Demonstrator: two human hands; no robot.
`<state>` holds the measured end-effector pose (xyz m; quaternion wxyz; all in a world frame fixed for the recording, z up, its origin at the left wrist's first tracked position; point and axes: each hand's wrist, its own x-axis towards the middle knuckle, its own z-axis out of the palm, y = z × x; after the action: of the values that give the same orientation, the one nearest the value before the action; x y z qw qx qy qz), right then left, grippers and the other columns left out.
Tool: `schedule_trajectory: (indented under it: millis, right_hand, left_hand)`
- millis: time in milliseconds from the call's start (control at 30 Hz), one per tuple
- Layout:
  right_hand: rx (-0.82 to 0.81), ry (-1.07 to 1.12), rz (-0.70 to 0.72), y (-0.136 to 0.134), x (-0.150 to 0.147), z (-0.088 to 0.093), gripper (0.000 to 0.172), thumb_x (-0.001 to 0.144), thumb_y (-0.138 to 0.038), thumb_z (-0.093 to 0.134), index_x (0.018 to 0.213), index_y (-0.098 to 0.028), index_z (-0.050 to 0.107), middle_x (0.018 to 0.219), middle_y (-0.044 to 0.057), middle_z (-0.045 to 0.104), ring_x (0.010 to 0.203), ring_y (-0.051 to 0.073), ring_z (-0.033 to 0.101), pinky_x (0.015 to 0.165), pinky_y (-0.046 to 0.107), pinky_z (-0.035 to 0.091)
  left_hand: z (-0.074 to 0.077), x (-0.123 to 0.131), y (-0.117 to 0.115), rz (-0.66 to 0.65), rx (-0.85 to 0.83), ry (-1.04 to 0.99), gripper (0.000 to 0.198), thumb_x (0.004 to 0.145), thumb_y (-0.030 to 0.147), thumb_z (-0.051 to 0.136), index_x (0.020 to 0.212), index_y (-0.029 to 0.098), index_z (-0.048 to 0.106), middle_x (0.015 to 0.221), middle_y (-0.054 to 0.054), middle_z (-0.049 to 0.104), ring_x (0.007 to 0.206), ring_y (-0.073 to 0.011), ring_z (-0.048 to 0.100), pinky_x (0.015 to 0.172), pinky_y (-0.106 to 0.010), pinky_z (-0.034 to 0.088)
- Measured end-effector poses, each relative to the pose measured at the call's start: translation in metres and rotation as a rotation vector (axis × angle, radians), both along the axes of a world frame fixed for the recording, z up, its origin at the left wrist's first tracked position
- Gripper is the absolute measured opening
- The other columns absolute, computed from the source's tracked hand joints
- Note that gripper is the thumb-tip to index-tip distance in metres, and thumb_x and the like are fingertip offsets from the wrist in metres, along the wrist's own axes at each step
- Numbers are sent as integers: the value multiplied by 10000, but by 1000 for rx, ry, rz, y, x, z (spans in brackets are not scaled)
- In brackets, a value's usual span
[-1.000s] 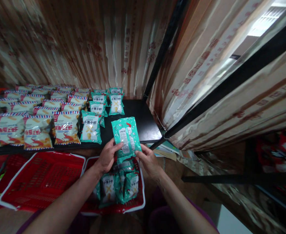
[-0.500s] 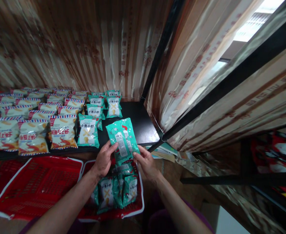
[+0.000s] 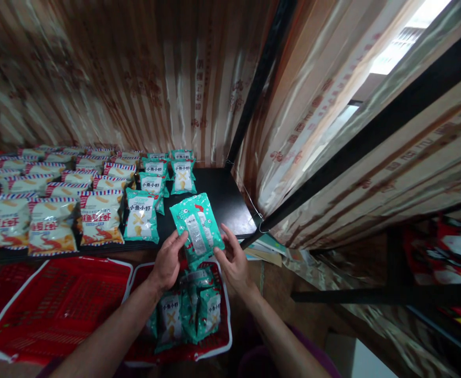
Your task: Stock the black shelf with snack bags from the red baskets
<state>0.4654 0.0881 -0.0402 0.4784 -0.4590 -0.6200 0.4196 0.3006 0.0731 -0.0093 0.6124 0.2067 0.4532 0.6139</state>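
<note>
Between my two hands is a teal snack bag (image 3: 197, 226), its printed back side facing me, held above the red basket near the shelf's front edge. My left hand (image 3: 170, 261) grips the bag's lower left edge, thumb on the front. On the lower right edge, my right hand (image 3: 233, 262) pinches the bag with the thumb while its other fingers extend behind and beside it. Below, several more teal bags (image 3: 171, 320) lie in the red basket (image 3: 227, 336). Teal bags (image 3: 140, 215) also stand in two rows on the black shelf (image 3: 222, 194).
White-and-orange snack bags (image 3: 102, 218) fill the shelf's left part in rows. A second red basket (image 3: 65, 304) sits left of the first. Black metal posts (image 3: 259, 89) and a diagonal bar (image 3: 340, 142) frame the shelf corner, with patterned curtains (image 3: 155, 68) behind. Red packages (image 3: 458, 247) lie far right.
The teal bag's top has tilted slightly and sits a little lower in view. My right hand's fingers have lifted and spread somewhat beside the bag. The camera view has shifted slightly.
</note>
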Motion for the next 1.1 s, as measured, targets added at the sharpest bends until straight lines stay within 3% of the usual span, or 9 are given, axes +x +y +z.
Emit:
schedule_trajectory:
  millis: [133, 233, 367, 500, 633, 733, 900, 1100]
  right_hand:
    - [377, -339, -68, -4, 1, 10, 498, 836, -252, 560, 1324, -267, 462, 1335, 97, 487, 1228, 277, 454, 1021, 480, 375]
    - [430, -400, -5, -7, 1, 14, 509, 862, -271, 535, 1357, -265, 417, 1373, 101, 466, 1261, 282, 433, 1039, 498, 363]
    - [361, -348, 32, -8, 0, 8, 605, 869, -338, 526, 1422, -239, 300, 1439, 111, 396, 1321, 286, 375, 1072, 493, 339]
    - [269, -308, 19, -5, -2, 1, 676, 844, -358, 559, 1434, -220, 261, 1460, 112, 370, 1329, 294, 369, 1080, 488, 332]
    - [157, -192, -39, -3, -2, -3, 488, 874, -347, 518, 1336, -227, 413, 1334, 103, 520, 1216, 271, 503, 1027, 458, 396]
    - [59, -45, -87, -2, -2, 0, 366, 879, -385, 510, 1202, -214, 525, 1189, 102, 625, 1080, 259, 595, 949, 431, 461]
    - [-75, 131, -152, 4, -9, 12, 380, 816, -445, 592, 1106, -201, 566, 1065, 91, 687, 949, 253, 650, 846, 392, 518]
    - [-131, 222, -24, 33, -39, 24, 375, 750, -416, 674, 1048, -202, 598, 1026, 58, 702, 916, 234, 652, 841, 361, 514]
  left_hand:
    - [5, 7, 0, 43, 63, 196, 332, 765, 429, 629, 962, 168, 680, 977, -35, 711, 987, -212, 615, 936, -328, 440]
    - [12, 14, -1, 15, 109, 294, 338, 815, 419, 573, 1035, 176, 653, 1028, -29, 700, 996, -202, 609, 946, -322, 431]
    - [13, 23, -6, -40, 249, 380, 416, 866, 392, 499, 1223, 189, 568, 1278, -57, 591, 1211, -211, 501, 1057, -339, 345]
    - [6, 28, -11, -100, 367, 497, 423, 909, 365, 411, 1279, 197, 530, 1401, -70, 476, 1307, -213, 403, 1114, -382, 276]
    - [4, 29, -18, -174, 478, 690, 417, 919, 343, 391, 1291, 202, 515, 1446, -76, 409, 1345, -209, 347, 1132, -388, 248]
    - [5, 26, -21, -215, 502, 837, 415, 910, 332, 410, 1291, 201, 512, 1471, -87, 365, 1342, -222, 354, 1113, -389, 293]
    - [-9, 15, -11, -57, 410, 1128, 378, 871, 239, 445, 1227, 165, 548, 1447, -124, 388, 1329, -246, 372, 1097, -431, 327]
    - [-25, 7, 8, 94, 345, 1269, 474, 824, 125, 437, 1297, 139, 467, 1440, -149, 389, 1339, -243, 360, 1098, -437, 334]
